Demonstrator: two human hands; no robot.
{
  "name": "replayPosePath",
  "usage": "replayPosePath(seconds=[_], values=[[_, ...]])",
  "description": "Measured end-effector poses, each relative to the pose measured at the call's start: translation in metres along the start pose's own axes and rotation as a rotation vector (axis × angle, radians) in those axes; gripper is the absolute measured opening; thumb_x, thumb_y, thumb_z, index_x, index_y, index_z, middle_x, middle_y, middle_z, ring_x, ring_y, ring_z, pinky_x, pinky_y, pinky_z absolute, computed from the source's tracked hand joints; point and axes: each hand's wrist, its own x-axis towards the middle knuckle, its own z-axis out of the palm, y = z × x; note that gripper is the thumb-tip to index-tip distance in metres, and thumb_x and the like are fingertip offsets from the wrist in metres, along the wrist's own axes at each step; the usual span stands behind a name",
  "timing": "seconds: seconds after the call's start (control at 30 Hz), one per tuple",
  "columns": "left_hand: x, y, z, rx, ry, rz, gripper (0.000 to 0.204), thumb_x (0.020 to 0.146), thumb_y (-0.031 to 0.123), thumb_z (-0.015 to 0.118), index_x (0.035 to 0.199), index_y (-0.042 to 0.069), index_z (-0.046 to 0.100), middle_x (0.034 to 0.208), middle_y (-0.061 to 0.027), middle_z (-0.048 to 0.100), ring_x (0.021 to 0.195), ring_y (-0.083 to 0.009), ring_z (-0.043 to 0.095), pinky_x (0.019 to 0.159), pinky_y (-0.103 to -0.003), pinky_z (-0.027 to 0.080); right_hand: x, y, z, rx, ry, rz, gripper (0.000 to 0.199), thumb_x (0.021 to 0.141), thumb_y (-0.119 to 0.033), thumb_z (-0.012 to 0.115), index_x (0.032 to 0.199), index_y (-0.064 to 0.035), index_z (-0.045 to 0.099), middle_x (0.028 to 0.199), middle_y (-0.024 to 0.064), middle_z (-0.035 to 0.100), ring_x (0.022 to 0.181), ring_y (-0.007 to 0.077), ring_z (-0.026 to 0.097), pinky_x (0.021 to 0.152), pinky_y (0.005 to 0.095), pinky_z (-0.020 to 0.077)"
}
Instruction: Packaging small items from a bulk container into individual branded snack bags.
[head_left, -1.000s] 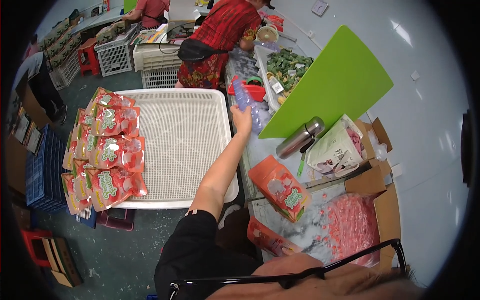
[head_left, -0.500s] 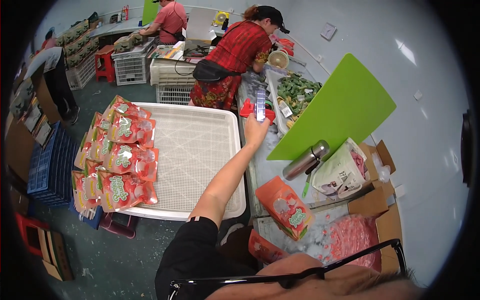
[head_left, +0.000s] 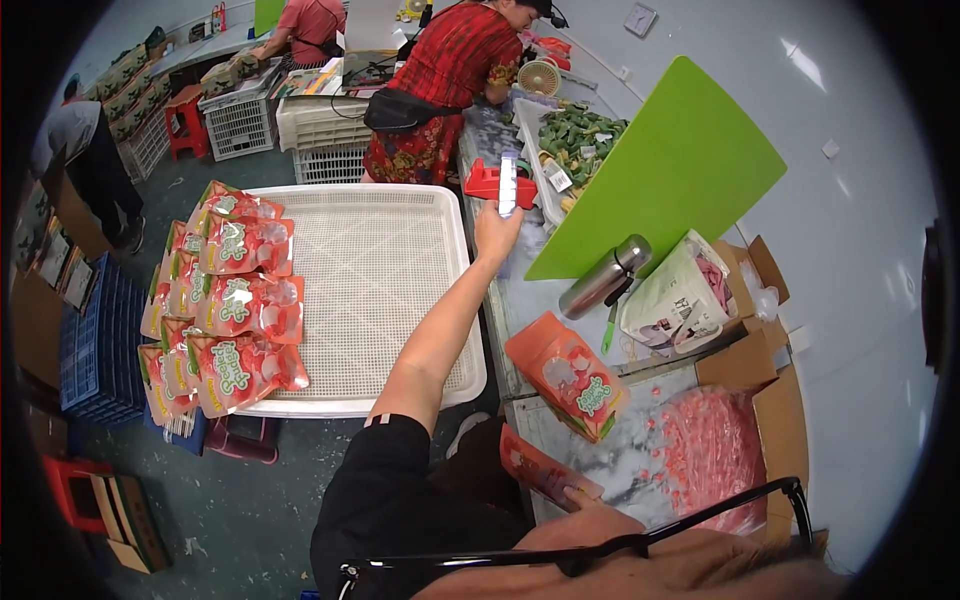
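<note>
My left arm stretches over the edge of the white mesh tray (head_left: 465,345). At its end, my left hand (head_left: 497,232) is closed around a narrow, pale, segmented strip (head_left: 508,185) with a bright face; its exact kind is unclear. Just behind the strip sits a red tape dispenser (head_left: 482,181). Low in the picture, my right hand (head_left: 580,498) pinches the edge of a red-orange pouch (head_left: 535,465), and most of this hand is hidden. Another printed pouch (head_left: 570,378) lies on the bench beside it. Several filled pouches (head_left: 232,305) overlap on the tray's left side.
Right of the pouches lie small red-pink packets in a plastic bag (head_left: 712,450), by an open carton (head_left: 785,420). A steel flask (head_left: 606,275), green-handled tool (head_left: 609,328) and green board (head_left: 670,175) stand or lie farther back. A co-worker in red (head_left: 450,70) leans over the bench.
The view has shifted, so the tray and bench sit higher and farther left. The strip in my left hand looks brighter. Fingers of my right hand now show on the lower pouch.
</note>
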Motion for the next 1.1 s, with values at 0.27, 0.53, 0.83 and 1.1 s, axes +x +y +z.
replayPosePath(seconds=[0.27,0.53,0.83,1.1], values=[[-0.004,0.0,-0.006,-0.019,0.003,0.018,0.045,0.076,0.035,0.069,0.099,-0.004,0.064,0.092,-0.0249,0.068,0.089,-0.0405,0.066,0.081,-0.045,0.05,0.0,-0.004,0.001,0.026,-0.056,-0.039,0.039,0.091,-0.026,0.057,0.118,0.0027,0.061,0.113,0.0071,0.065,0.107,0.0179,0.057,0.096,0.0289,0.0412],[-0.003,-0.004,-0.002,-0.002,0.003,0.058,0.053,0.074,0.039,0.07,0.104,-0.005,0.062,0.092,-0.0257,0.068,0.088,-0.0387,0.066,0.081,-0.043,0.05,0.035,0.113,-0.06,-0.109,0.049,0.132,0.047,0.101,-0.031,0.049,0.136,-0.0002,0.051,0.137,0.0126,0.054,0.126,0.0221,0.05,0.109,0.0331,0.0348],[-0.014,-0.001,-0.011,-0.033,-0.027,0.043,0.047,0.076,0.036,0.072,0.099,-0.004,0.062,0.094,-0.0253,0.067,0.092,-0.0401,0.065,0.083,-0.045,0.05,0.032,0.117,-0.061,-0.381,-0.095,-0.313,0.052,0.1,-0.04,0.048,0.137,-0.0037,0.053,0.142,0.013,0.051,0.131,0.0256,0.045,0.109,0.0358,0.0323],[-0.022,0.031,-0.021,0.069,-0.065,0.199,0.047,0.077,0.033,0.073,0.105,-0.002,0.06,0.099,-0.0225,0.065,0.093,-0.0387,0.064,0.081,-0.045,0.05,0.008,0.116,-0.05,-0.179,-0.003,0.042,0.052,0.099,-0.04,0.049,0.137,-0.0053,0.053,0.146,0.0138,0.047,0.136,0.0267,0.041,0.11,0.0365,0.0314]])
